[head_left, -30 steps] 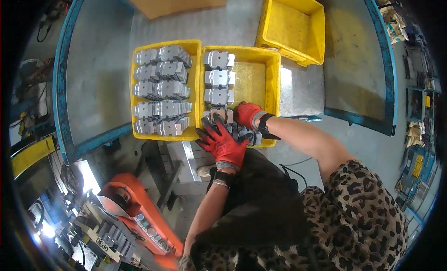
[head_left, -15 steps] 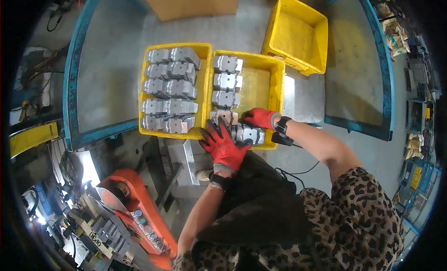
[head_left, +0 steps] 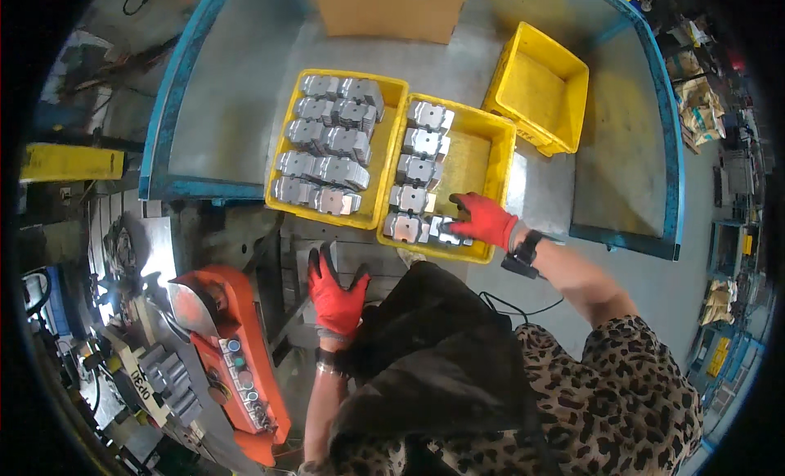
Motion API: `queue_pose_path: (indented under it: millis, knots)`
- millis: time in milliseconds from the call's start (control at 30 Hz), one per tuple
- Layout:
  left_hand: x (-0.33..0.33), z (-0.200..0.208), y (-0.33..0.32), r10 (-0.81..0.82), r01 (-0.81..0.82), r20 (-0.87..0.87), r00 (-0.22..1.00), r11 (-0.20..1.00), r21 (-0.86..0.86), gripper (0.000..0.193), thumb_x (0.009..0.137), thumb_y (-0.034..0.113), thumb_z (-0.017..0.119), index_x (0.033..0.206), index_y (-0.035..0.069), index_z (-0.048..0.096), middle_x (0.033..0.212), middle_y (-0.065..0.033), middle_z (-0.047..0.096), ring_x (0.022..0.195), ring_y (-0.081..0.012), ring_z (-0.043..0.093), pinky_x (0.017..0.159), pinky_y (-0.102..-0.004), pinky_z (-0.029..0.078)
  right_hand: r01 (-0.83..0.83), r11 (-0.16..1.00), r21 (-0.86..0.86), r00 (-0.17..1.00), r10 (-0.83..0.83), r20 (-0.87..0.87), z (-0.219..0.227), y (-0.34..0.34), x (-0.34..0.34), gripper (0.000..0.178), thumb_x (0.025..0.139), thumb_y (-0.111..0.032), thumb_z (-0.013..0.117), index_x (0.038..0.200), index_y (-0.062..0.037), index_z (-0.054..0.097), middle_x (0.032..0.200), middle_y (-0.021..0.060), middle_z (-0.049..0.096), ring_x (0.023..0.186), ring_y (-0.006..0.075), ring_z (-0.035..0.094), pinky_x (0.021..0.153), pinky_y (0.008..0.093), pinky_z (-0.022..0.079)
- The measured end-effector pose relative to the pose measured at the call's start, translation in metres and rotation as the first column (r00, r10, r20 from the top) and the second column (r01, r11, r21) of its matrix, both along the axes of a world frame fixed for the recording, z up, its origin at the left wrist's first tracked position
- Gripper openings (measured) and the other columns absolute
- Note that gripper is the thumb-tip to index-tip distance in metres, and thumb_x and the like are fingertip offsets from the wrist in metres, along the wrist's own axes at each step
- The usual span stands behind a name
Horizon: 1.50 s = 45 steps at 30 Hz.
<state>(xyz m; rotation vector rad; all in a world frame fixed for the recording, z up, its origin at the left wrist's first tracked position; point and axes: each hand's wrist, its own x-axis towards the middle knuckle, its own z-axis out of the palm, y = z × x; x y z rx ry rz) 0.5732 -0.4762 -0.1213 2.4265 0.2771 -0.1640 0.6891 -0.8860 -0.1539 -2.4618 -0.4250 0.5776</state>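
My left hand point(head_left: 337, 300), in a red glove with dark fingertips, is outside the boxes with its fingers spread and nothing in it. My right hand point(head_left: 484, 220), gloved the same way, reaches over the near end of the middle yellow box point(head_left: 503, 169). Its fingers are apart, and the lower ones touch a stack of silver metal plates point(head_left: 441, 229). Beside that stack, on its left, lies another plate stack point(head_left: 402, 227). Several more stacks point(head_left: 420, 170) form a column along the box's left side.
A second yellow box point(head_left: 276, 199) on the left holds two columns of plate stacks. Farther right sits a tilted yellow box point(head_left: 536, 83). A cardboard box point(head_left: 392, 14) stands at the back. Blue-framed panels point(head_left: 176, 186) flank the table, and an orange machine with buttons point(head_left: 241, 370) is at lower left.
My left hand has left the plates in the middle box and moved left and toward me. My right hand has shifted onto the near right stack. The whole view has turned slightly.
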Motion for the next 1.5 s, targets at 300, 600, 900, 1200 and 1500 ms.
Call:
queue_pose_path:
  millis: [300,600,900,1200,1500]
  knots:
    - [-0.016,0.023,0.024,0.056,-0.051,0.061,0.997,0.995,-0.087,0.107,0.092,0.040,0.096,0.176,0.004,0.042,0.175,-0.0348,0.045,0.161,-0.0559,0.044,0.132,-0.0594,0.040,-0.041,0.837,-0.545,0.980,0.139,0.141,0.032,0.050,-0.051,0.073,0.081,-0.048,0.097,0.133,-0.0048,0.069,0.125,0.0194,0.072,0.116,0.0409,0.074,0.092,0.0565,0.060]
    - [-0.023,0.019,0.048,0.108,-0.105,0.133,0.985,0.994,-0.030,0.107,0.091,0.039,0.097,0.177,0.006,0.042,0.175,-0.0350,0.044,0.162,-0.0554,0.043,0.133,-0.0591,0.040,0.054,0.913,-0.405,0.978,0.034,0.207,0.028,0.034,-0.056,0.069,0.079,-0.042,0.099,0.131,-0.0084,0.070,0.130,0.0197,0.071,0.119,0.0432,0.073,0.094,0.0587,0.060]
    - [-0.014,0.031,0.043,0.101,-0.096,0.092,0.991,0.993,-0.063,0.106,0.091,0.036,0.097,0.176,0.004,0.042,0.173,-0.0344,0.046,0.160,-0.0541,0.045,0.131,-0.0584,0.042,0.056,0.906,-0.420,0.998,-0.033,0.061,0.029,0.036,-0.048,0.063,0.081,-0.046,0.095,0.127,-0.0074,0.075,0.134,0.0235,0.070,0.124,0.0450,0.074,0.099,0.0606,0.061]
    - [-0.017,0.012,0.054,0.106,-0.101,0.102,0.989,0.993,-0.061,0.109,0.091,0.037,0.097,0.176,0.002,0.040,0.173,-0.0370,0.044,0.161,-0.0558,0.044,0.133,-0.0588,0.040,0.137,0.929,-0.343,0.991,-0.124,0.058,0.032,0.027,-0.041,0.064,0.079,-0.044,0.095,0.130,-0.0095,0.075,0.129,0.0235,0.071,0.121,0.0457,0.073,0.101,0.0575,0.060]
    - [-0.014,0.024,0.047,0.151,-0.145,0.042,0.988,0.981,-0.128,0.109,0.091,0.039,0.097,0.176,0.003,0.040,0.174,-0.0395,0.043,0.162,-0.0580,0.042,0.134,-0.0585,0.039,0.189,0.953,-0.238,0.970,-0.143,0.198,0.061,0.050,-0.022,0.073,0.081,-0.045,0.093,0.141,-0.0088,0.071,0.132,0.0271,0.069,0.123,0.0484,0.071,0.104,0.0593,0.059]
